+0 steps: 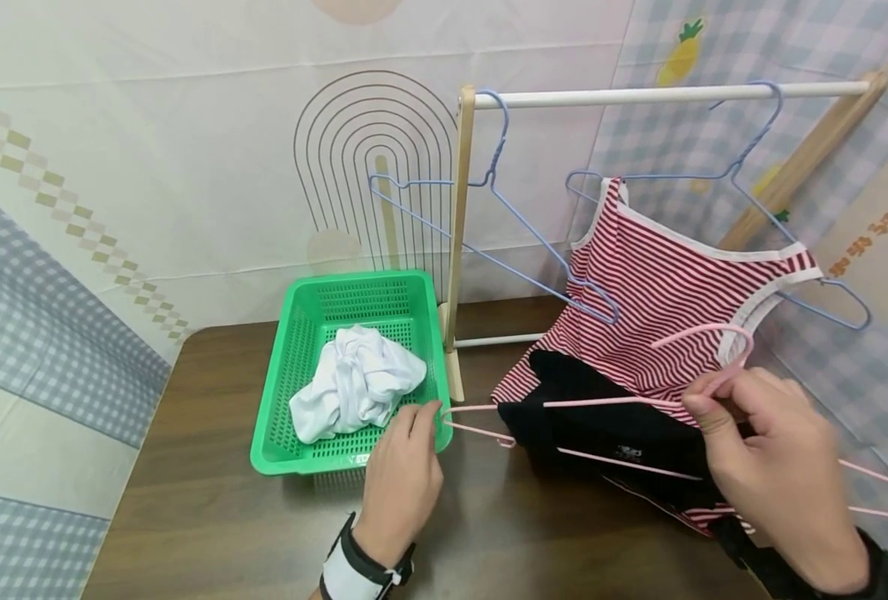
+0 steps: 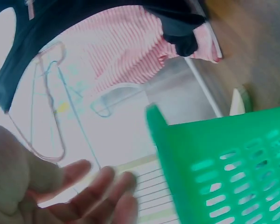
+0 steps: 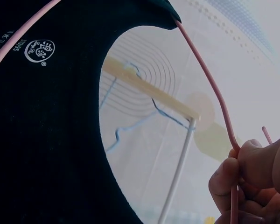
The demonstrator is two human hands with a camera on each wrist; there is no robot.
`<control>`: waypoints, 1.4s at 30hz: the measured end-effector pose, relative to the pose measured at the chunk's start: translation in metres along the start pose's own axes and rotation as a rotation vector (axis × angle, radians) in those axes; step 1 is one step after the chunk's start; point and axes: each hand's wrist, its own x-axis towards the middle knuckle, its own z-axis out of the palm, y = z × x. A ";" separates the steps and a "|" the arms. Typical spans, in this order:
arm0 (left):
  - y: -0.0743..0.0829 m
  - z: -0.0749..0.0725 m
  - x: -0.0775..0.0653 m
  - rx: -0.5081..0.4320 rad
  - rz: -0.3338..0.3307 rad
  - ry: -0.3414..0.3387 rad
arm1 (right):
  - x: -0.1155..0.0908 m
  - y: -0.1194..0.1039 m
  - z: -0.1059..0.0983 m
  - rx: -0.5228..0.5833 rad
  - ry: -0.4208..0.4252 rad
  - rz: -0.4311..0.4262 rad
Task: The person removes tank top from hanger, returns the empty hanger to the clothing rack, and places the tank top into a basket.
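Observation:
My right hand point(image 1: 781, 467) pinches a pink hanger point(image 1: 601, 402) at the neck, just below its hook; the right wrist view shows thumb and fingertips on the wire. A black sleeveless top point(image 1: 601, 433) with a small white print hangs from this hanger, one strap over its left arm. My left hand point(image 1: 406, 475) is beside the hanger's left end, near the basket's rim. Its fingers point(image 2: 107, 179) are loosely bent and apart in the left wrist view, holding nothing. Whether a fingertip touches the wire, I cannot tell.
A green basket point(image 1: 271, 417) holds a crumpled white cloth point(image 1: 357, 375). Behind my hands stands a rack with a white rail point(image 1: 669, 93). On it hang a bare blue hanger point(image 1: 526, 221) and another carrying a red-and-white striped tank top point(image 1: 661, 292). All stand on a brown table point(image 1: 189, 500).

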 end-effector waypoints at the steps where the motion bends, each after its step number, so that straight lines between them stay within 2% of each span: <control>1: 0.001 -0.002 0.001 -0.018 0.007 0.020 | -0.001 -0.001 0.001 -0.001 -0.009 -0.006; 5: 0.009 -0.010 0.004 -0.152 0.094 0.101 | -0.004 -0.003 0.007 0.000 -0.045 -0.050; 9: 0.020 -0.012 0.009 -0.259 0.280 0.165 | -0.007 -0.005 0.013 -0.001 -0.077 -0.102; 12: 0.027 -0.011 0.012 -0.260 0.397 0.171 | -0.009 -0.008 0.018 0.004 -0.097 -0.130; 16: 0.030 -0.008 0.011 -0.247 0.469 0.178 | -0.009 -0.012 0.021 0.016 -0.121 -0.151; 20: 0.029 -0.005 0.009 -0.253 0.495 0.206 | -0.010 -0.013 0.023 0.022 -0.135 -0.162; 28: 0.026 -0.003 0.010 -0.249 0.510 0.218 | -0.005 -0.009 0.017 0.030 -0.137 -0.162; 35: 0.021 -0.006 0.011 -0.255 0.474 0.200 | 0.002 -0.001 0.006 0.021 -0.112 -0.138; 42: 0.013 -0.009 0.011 -0.296 0.436 0.194 | 0.006 0.005 -0.007 0.064 -0.085 -0.100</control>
